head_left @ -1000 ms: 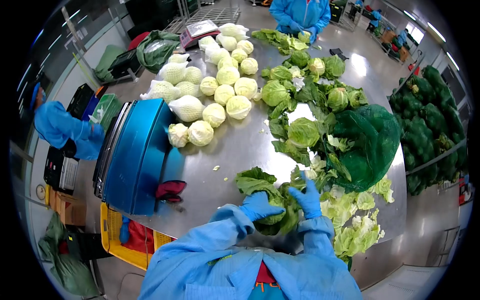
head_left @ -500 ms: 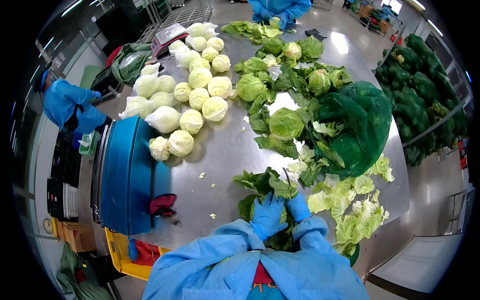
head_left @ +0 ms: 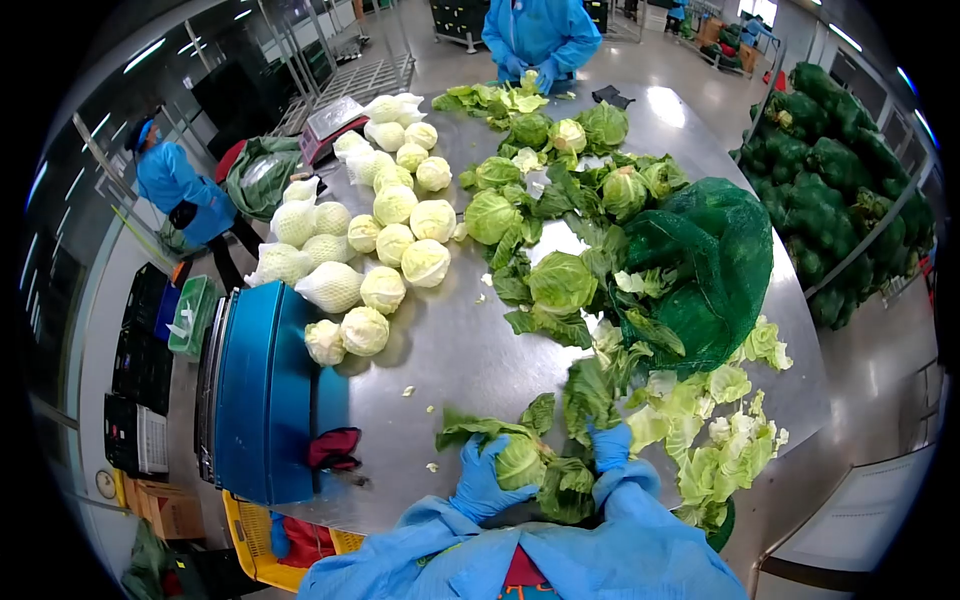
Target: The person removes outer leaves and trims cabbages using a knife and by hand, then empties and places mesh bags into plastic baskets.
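Observation:
Near the front edge of the metal table (head_left: 440, 350), a green cabbage (head_left: 521, 462) with loose dark outer leaves lies between my hands. My left hand (head_left: 487, 482), in a blue glove, is wrapped round the cabbage's left side. Against a dark green outer leaf (head_left: 588, 398) on the right, my right hand (head_left: 610, 446) is closed, also gloved in blue. More untrimmed cabbages (head_left: 562, 282) sit farther back among leaves. To the left stand pale trimmed cabbages (head_left: 425, 262), some in white foam nets (head_left: 330, 287).
A green mesh bag (head_left: 715, 270) and torn leaves (head_left: 715, 440) lie at the right. Blue crates (head_left: 262, 390) stand at the left, beside a dark red cloth (head_left: 333, 448). One person (head_left: 540, 35) stands across the table, another (head_left: 185, 190) at far left.
My left hand has moved left round the cabbage, and its pale green side now shows. My right hand has come away from it with a leaf pulled outward. The person at left has moved.

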The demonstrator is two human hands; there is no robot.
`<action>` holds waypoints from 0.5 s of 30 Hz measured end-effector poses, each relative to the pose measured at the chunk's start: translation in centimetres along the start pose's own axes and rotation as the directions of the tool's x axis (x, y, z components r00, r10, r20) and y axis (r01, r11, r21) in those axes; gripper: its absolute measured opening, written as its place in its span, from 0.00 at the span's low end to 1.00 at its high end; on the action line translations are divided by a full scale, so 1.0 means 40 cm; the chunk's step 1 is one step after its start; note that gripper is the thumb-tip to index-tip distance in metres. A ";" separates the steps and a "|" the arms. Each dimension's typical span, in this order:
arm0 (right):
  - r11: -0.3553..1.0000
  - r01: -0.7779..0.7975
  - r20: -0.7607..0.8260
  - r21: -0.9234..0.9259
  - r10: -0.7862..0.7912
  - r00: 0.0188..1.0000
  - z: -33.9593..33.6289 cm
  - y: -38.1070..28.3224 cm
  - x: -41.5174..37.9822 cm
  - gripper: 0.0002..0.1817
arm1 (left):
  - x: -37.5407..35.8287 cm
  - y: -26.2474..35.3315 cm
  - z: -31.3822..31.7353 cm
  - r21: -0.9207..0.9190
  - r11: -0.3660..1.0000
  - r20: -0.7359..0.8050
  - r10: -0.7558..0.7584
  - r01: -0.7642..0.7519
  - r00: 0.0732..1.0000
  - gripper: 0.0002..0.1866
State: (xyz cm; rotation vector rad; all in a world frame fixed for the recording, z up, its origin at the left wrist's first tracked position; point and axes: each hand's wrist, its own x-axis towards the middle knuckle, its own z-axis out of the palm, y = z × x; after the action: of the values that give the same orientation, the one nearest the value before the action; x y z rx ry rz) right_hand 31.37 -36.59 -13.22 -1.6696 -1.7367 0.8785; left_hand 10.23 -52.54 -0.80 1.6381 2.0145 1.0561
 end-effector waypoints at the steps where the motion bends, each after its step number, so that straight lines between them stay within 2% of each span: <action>1: 0.999 -0.007 -0.027 0.034 0.008 1.000 -0.029 0.024 0.000 0.20 | 0.017 -0.012 -0.006 -0.073 0.997 0.031 -0.022 0.024 0.999 0.55; 2: 0.999 -0.006 -0.078 0.032 0.009 0.997 -0.056 0.068 -0.001 0.21 | 0.027 -0.027 -0.006 -0.147 0.988 0.067 -0.041 0.050 0.997 0.55; 3: 1.000 -0.008 -0.129 0.026 0.011 0.992 -0.086 0.112 -0.004 0.21 | 0.029 -0.061 0.018 -0.163 0.987 0.041 0.008 -0.001 0.999 0.57; 4: 0.986 -0.080 -0.157 -0.148 0.057 0.986 -0.139 0.123 -0.019 0.23 | 0.047 -0.057 0.014 -0.096 0.993 0.103 -0.060 0.070 0.993 0.55; 6: 0.973 -0.154 -0.181 -0.173 0.122 0.976 -0.231 0.177 -0.060 0.27 | 0.080 -0.054 0.027 -0.136 0.985 0.084 -0.094 0.105 0.992 0.55; 8: 0.912 -0.327 -0.188 -0.246 0.286 0.939 -0.336 0.197 -0.122 0.29 | 0.100 -0.070 0.056 -0.271 0.954 0.087 -0.110 0.129 0.990 0.54; 10: 0.970 -0.215 -0.263 0.112 0.238 0.935 -0.405 0.270 -0.210 0.33 | 0.120 -0.032 0.072 -0.222 0.972 0.056 -0.061 0.072 0.997 0.53; 13: 0.774 -0.613 -0.327 -0.158 0.545 0.772 -0.533 0.242 -0.313 0.31 | 0.140 -0.007 0.125 -0.224 0.973 0.035 0.071 -0.061 0.997 0.53; 14: 0.670 -0.707 -0.364 -0.227 0.615 0.700 -0.563 0.236 -0.341 0.31 | 0.151 0.008 0.132 -0.170 0.983 0.091 0.081 -0.065 0.993 0.53; 15: 0.644 -0.711 -0.397 -0.281 0.597 0.697 -0.592 0.216 -0.369 0.30 | 0.164 0.027 0.130 -0.115 0.990 0.142 0.092 -0.076 0.986 0.53</action>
State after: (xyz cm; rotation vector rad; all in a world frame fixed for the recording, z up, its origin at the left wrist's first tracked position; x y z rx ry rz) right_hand 56.08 -49.58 -4.65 -2.6774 -1.1453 0.5247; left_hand 12.62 -44.58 -2.28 1.7035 1.7772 1.0230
